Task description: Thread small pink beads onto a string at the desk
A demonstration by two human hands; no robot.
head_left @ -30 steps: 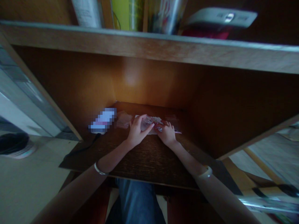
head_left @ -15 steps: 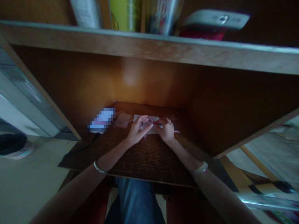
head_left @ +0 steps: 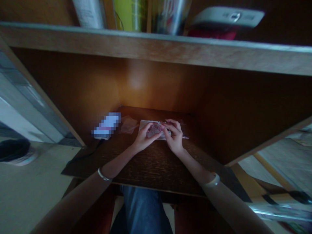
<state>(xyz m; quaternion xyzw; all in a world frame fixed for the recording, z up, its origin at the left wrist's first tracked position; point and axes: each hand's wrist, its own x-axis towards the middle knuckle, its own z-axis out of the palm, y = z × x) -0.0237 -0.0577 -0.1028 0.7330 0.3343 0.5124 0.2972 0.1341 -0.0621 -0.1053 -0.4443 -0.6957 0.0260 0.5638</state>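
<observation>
A clear plastic packet is pinched near the back edge of the dark wooden surface by the curled fingers of the left hand and right hand; whether it has been opened cannot be told.

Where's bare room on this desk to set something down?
Bare wood shows in front of your left hand and right hand, between your forearms, back from the desk's front edge. More shows right of the printed packet. The back is crowded: packet, clear bag, blurred device.
</observation>
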